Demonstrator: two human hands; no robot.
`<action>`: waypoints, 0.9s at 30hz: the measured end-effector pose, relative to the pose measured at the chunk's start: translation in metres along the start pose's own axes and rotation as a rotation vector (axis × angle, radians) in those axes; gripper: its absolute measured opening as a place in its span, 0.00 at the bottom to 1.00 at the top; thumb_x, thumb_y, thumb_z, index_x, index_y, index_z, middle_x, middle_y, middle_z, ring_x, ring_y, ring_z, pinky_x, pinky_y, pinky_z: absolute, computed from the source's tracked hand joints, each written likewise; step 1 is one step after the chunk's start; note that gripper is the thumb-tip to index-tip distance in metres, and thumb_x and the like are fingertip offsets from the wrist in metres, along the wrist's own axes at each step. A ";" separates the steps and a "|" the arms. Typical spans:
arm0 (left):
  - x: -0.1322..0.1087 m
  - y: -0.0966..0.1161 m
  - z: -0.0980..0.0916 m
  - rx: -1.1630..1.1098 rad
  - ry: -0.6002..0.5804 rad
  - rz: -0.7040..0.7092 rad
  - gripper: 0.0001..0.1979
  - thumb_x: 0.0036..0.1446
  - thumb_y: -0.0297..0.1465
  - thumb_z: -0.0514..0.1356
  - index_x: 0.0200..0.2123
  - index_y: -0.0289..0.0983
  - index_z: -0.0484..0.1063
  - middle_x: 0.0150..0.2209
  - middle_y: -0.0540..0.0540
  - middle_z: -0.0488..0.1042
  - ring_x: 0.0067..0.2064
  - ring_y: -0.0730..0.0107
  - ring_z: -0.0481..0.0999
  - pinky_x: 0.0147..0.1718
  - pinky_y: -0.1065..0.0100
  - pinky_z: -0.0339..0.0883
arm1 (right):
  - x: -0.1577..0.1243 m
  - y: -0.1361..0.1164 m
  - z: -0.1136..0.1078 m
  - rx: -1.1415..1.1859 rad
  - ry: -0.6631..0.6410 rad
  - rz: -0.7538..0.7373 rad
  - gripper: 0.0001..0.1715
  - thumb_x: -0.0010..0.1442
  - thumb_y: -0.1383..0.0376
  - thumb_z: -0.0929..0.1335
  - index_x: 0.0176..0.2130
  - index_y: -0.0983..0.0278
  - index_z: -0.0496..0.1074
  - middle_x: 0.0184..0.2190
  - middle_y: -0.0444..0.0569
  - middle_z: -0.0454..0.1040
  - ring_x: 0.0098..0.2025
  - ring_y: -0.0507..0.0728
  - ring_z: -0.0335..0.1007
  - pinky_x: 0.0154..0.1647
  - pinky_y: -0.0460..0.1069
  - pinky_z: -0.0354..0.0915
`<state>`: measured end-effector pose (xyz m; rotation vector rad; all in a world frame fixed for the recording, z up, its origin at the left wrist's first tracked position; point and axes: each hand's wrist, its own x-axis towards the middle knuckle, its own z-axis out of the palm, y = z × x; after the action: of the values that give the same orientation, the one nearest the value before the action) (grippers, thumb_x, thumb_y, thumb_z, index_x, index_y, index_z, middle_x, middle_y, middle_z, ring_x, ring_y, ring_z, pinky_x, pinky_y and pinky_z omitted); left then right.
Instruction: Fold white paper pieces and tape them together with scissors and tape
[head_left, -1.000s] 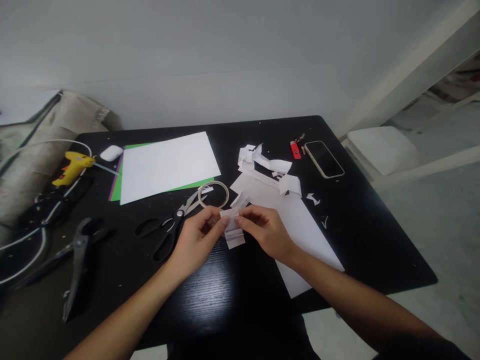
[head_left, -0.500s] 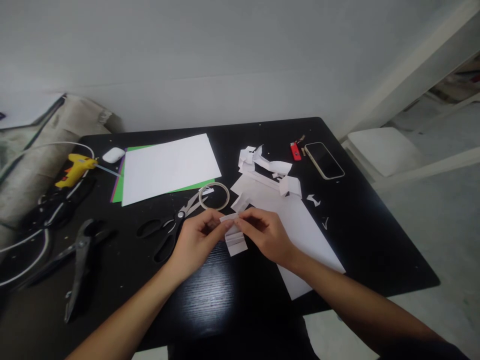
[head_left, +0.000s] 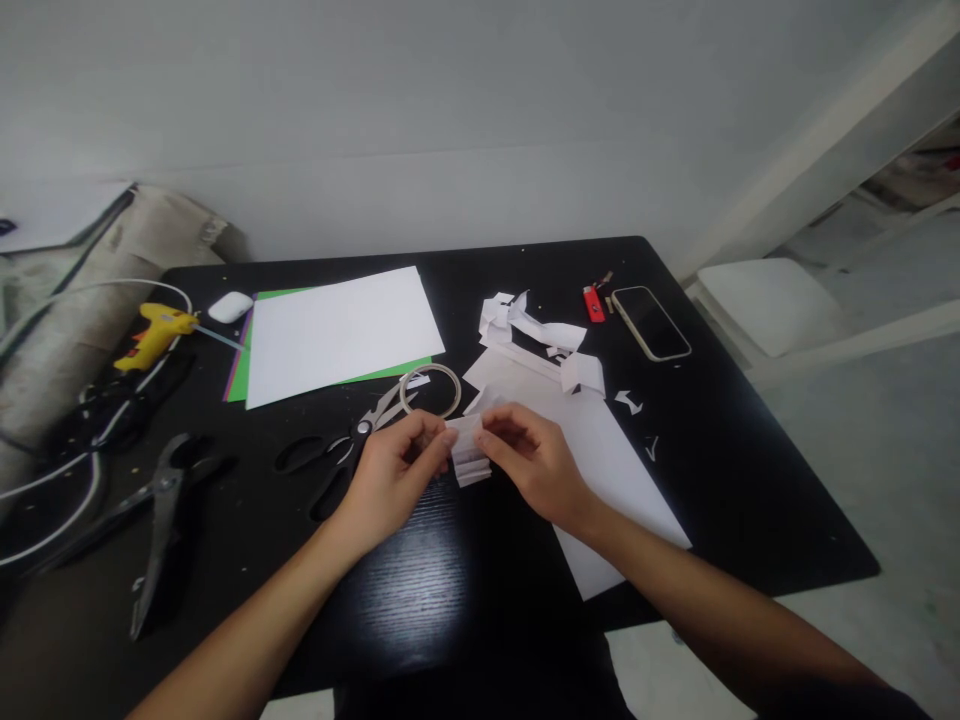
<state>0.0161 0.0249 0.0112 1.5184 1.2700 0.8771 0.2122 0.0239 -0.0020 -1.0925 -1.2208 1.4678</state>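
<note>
A black table (head_left: 465, 600) stands against a pale wall, with bare, glossy room along its near edge. A white sheet (head_left: 607, 450) reaches the front edge. The left hand (head_left: 390, 480) and right hand (head_left: 536, 465) both pinch a pleated paper piece (head_left: 469, 458) mid-table, with scissors (head_left: 337, 455) and a tape ring (head_left: 429, 390) just behind.

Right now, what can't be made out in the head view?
1. Folded paper piece: head view, fingers of the left hand and right hand cover both ends, so the fold count is unclear.
2. White cable: head view, cut off by the left edge.
3. Bits beside the red lighter: head view, too small to identify.
4. Black pliers: head view, dark against the black table, tip detail lost.
</note>
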 end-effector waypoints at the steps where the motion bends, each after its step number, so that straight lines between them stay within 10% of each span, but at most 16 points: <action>1: 0.000 -0.001 0.001 -0.017 0.006 -0.019 0.14 0.66 0.41 0.62 0.33 0.37 0.73 0.23 0.51 0.74 0.25 0.73 0.73 0.27 0.72 0.67 | 0.000 0.001 0.000 0.030 -0.007 -0.002 0.12 0.59 0.61 0.76 0.41 0.59 0.72 0.33 0.44 0.78 0.37 0.55 0.77 0.41 0.51 0.73; 12: -0.001 -0.004 -0.002 -0.111 -0.034 -0.022 0.11 0.68 0.38 0.60 0.43 0.36 0.73 0.29 0.50 0.75 0.30 0.71 0.76 0.31 0.69 0.73 | 0.000 0.003 -0.001 0.065 -0.071 -0.004 0.14 0.57 0.67 0.76 0.45 0.60 0.77 0.40 0.47 0.81 0.45 0.57 0.80 0.50 0.53 0.75; 20: -0.002 0.000 -0.008 0.330 -0.006 0.331 0.08 0.63 0.29 0.64 0.46 0.40 0.74 0.48 0.43 0.74 0.43 0.64 0.74 0.38 0.65 0.71 | 0.003 0.004 -0.003 -0.035 -0.022 -0.013 0.05 0.60 0.62 0.76 0.39 0.60 0.80 0.37 0.47 0.80 0.41 0.57 0.79 0.47 0.53 0.75; 27: 0.000 0.000 -0.005 0.258 0.024 0.254 0.06 0.66 0.33 0.62 0.37 0.39 0.76 0.35 0.47 0.73 0.36 0.67 0.72 0.34 0.67 0.66 | -0.001 0.003 -0.003 -0.199 -0.026 -0.188 0.10 0.60 0.63 0.77 0.43 0.57 0.80 0.60 0.53 0.73 0.64 0.64 0.69 0.66 0.60 0.66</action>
<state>0.0110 0.0257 0.0126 1.9102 1.2628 0.9209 0.2155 0.0234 -0.0052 -1.0598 -1.4706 1.2417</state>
